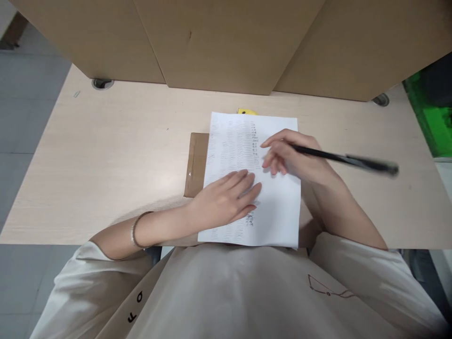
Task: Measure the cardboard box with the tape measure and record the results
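Note:
A white sheet of paper [278, 212] lies on the table, with columns of small dark writing on its left and middle parts. My left hand [226, 197] rests flat on the paper, fingers stretched to the right, covering some of the lines. Over the paper's right side, my right hand [291, 153] has its fingers curled around a black pen [346, 159]. The pen's far end points right and is blurred. Its front end is hidden by my fingers. Under the paper's left edge, part of a brown cardboard piece [196, 165] sticks out.
A yellow thing [247, 111] peeks out behind the paper's top edge. Tall brown cardboard panels [226, 47] stand along the back of the pale wooden table [123, 136]. Round cable holes sit at the back left [102, 84] and back right [381, 100].

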